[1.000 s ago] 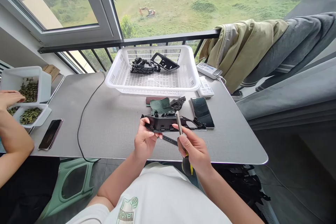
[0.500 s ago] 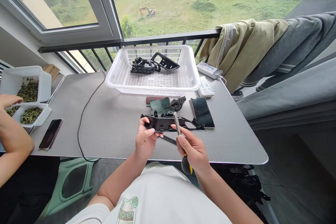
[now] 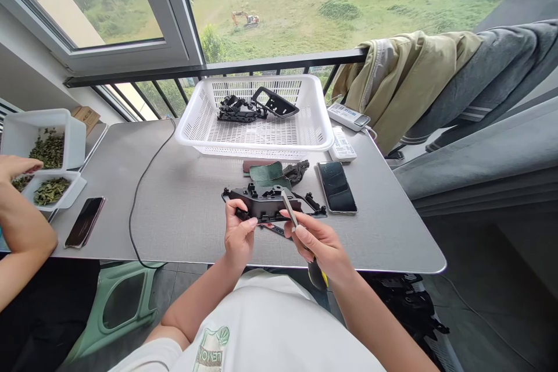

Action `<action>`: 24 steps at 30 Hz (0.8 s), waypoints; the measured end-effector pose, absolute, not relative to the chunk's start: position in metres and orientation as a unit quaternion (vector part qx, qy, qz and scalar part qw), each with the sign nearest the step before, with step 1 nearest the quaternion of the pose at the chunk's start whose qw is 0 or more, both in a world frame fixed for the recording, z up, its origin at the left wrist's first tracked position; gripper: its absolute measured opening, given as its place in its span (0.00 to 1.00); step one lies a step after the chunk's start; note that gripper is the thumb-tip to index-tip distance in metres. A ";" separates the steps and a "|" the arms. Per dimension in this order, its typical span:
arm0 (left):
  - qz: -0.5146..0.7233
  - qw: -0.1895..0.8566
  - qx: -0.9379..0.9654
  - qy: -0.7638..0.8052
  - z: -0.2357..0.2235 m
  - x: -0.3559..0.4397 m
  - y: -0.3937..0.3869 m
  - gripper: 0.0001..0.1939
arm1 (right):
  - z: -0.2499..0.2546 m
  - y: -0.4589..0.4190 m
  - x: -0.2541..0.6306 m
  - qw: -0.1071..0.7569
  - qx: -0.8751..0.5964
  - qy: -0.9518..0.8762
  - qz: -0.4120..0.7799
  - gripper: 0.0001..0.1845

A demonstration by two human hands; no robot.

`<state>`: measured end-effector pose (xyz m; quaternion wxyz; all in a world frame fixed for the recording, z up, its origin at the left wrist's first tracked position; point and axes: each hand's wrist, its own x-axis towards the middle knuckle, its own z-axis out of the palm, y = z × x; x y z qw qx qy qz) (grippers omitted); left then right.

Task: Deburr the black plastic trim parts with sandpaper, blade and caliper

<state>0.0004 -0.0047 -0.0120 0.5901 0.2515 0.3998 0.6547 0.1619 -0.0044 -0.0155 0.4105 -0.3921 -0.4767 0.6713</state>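
The person's left hand point(image 3: 238, 233) has its fingers closed around a black moulded-plastic bracket point(image 3: 261, 203), holding it just above the grey table point(image 3: 174, 215), apparently to keep its ribbed face steady and turned upward. The right hand point(image 3: 316, 247) has its fingers firmly gripping a yellow-and-black-handled screwdriver point(image 3: 290, 209), with the steel shaft angled in over the bracket, seemingly to bring the tip to it. Just behind lie a dark green flexible pad point(image 3: 270, 175) and a black smartphone point(image 3: 336, 187). Further back stands a white plastic basket point(image 3: 255, 151) holding more black plastic parts point(image 3: 239, 109).
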 end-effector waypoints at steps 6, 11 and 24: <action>0.705 0.481 0.290 0.433 -0.019 -0.001 -0.007 0.17 | -0.004 -0.008 0.175 0.316 -0.387 -0.564 0.657 0.25; 0.705 0.426 0.351 0.445 -0.029 -0.005 -0.012 0.14 | 0.000 -0.010 0.176 0.221 -0.384 -0.645 0.623 0.19; 0.704 0.373 0.393 0.460 -0.035 -0.010 -0.015 0.15 | 0.004 -0.008 0.176 0.191 -0.387 -0.659 0.615 0.19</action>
